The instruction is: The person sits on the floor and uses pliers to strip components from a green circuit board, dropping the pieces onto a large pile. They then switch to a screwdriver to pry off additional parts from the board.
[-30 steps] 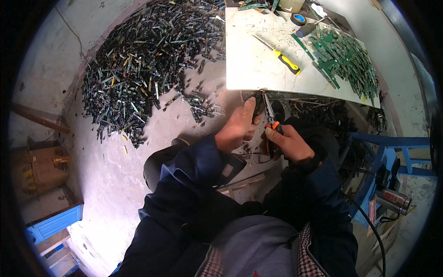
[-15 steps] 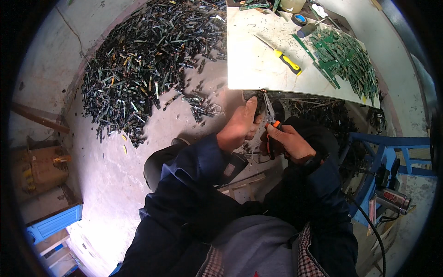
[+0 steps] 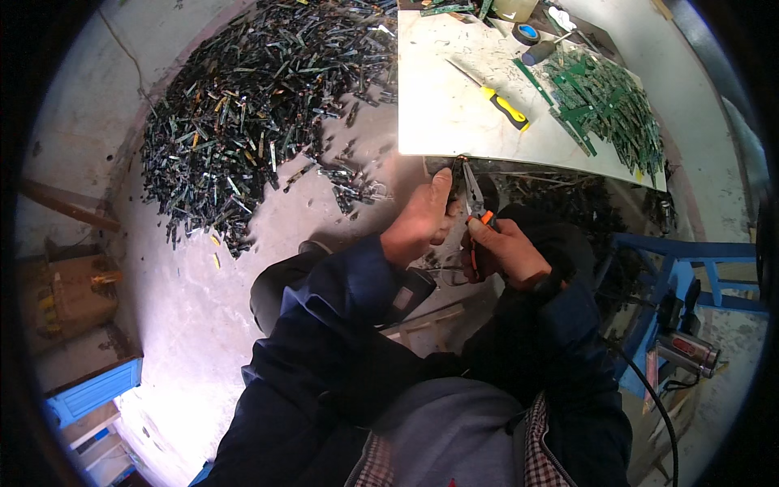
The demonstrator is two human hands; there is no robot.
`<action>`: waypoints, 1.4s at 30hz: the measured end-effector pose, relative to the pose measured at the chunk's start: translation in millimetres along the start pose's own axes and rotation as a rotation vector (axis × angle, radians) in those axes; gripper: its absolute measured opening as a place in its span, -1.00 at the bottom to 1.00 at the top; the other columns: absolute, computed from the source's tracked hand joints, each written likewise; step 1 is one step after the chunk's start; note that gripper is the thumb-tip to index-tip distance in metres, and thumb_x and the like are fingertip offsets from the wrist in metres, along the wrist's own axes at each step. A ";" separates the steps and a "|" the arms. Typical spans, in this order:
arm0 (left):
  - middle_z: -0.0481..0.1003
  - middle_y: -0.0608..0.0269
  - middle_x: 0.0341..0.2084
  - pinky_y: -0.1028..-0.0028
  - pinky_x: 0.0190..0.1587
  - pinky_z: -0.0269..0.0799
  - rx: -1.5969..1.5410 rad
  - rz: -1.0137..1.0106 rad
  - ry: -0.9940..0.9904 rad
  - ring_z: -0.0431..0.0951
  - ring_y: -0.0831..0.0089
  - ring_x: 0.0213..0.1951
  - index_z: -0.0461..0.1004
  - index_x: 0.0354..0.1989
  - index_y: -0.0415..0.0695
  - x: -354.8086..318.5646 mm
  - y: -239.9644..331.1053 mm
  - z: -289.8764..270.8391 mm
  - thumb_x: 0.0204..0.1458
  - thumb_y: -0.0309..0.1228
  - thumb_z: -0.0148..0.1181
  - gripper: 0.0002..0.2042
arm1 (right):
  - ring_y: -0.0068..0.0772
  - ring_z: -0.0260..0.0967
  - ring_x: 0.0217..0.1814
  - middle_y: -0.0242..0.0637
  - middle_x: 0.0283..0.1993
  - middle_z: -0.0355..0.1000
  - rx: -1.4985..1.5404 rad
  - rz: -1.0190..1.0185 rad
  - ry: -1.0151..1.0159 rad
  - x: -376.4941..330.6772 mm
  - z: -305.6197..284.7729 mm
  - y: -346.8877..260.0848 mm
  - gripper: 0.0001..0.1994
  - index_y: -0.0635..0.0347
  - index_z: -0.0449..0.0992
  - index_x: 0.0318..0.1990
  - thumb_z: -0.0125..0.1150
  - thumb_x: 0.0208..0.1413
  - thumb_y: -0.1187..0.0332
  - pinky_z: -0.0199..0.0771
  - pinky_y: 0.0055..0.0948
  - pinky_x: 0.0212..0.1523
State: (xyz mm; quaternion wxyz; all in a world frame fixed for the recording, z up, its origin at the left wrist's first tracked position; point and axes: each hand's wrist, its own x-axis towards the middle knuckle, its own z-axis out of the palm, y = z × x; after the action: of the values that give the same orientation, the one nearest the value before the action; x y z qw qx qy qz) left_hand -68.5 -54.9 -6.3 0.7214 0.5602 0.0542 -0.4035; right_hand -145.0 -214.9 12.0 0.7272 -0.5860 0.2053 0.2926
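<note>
My left hand (image 3: 422, 217) is closed on a narrow dark strip (image 3: 458, 182), held upright just below the near edge of the white board. The thumb lies along the strip, and the fingers hide its lower part. In my right hand (image 3: 513, 253) are long-nose pliers (image 3: 474, 196) with orange and black handles. Their metal jaws point up and to the left, with the tips against or very close to the strip's upper end. Whether the tips grip anything is too small to tell.
A large heap of dark strips (image 3: 235, 122) covers the floor at the left. The white board (image 3: 438, 122) bears a yellow-black screwdriver (image 3: 505, 108), tape (image 3: 526, 33) and a pile of green circuit-board strips (image 3: 604, 101). A blue stool (image 3: 690, 248) and silver cylindrical tool (image 3: 688, 352) are at right.
The pliers have shifted very slightly beside the strip, and my right hand has moved a touch. My left hand keeps the same hold. The whole view has drifted a little.
</note>
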 end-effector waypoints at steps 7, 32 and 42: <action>0.13 0.44 -0.67 0.58 -0.65 -0.05 0.015 0.023 -0.035 0.06 0.67 -0.68 0.20 -0.34 -0.09 -5.8 3.4 -0.9 0.20 0.11 -0.26 -0.55 | -0.41 0.37 -0.61 -0.27 -0.58 0.41 -0.047 -0.061 -0.004 -1.0 -0.7 -0.5 -0.62 0.26 0.41 -0.37 0.03 0.22 0.06 0.34 -0.41 -0.60; 0.09 0.50 -0.78 0.58 -0.71 -0.13 0.003 0.003 -0.066 0.00 0.67 -0.76 0.26 -0.57 -0.04 -1.9 3.9 0.6 0.18 0.18 -0.29 -0.46 | -0.45 0.35 -0.51 -0.28 -0.48 0.43 -0.297 -0.351 0.116 7.0 -21.0 33.7 -0.64 0.25 0.44 -0.29 0.02 0.23 0.08 0.34 -0.40 -0.49; 0.19 0.42 -0.82 0.50 -0.67 0.02 0.260 0.244 0.054 0.14 0.62 -0.73 0.32 -0.70 -0.13 0.7 -3.5 0.3 0.20 0.16 -0.34 -0.35 | 0.07 0.35 -0.15 -0.02 -0.23 0.39 -1.178 -0.643 0.763 4.4 -12.0 21.0 -0.60 0.33 0.29 0.01 0.16 0.02 0.39 0.39 -0.12 -0.20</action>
State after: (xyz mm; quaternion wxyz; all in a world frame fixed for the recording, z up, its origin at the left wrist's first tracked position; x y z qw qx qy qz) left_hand -70.5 -55.6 -9.2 0.6849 0.6617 -0.0473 -0.3014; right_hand -155.2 -222.8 -8.9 0.2235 -0.9675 0.0715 -0.0943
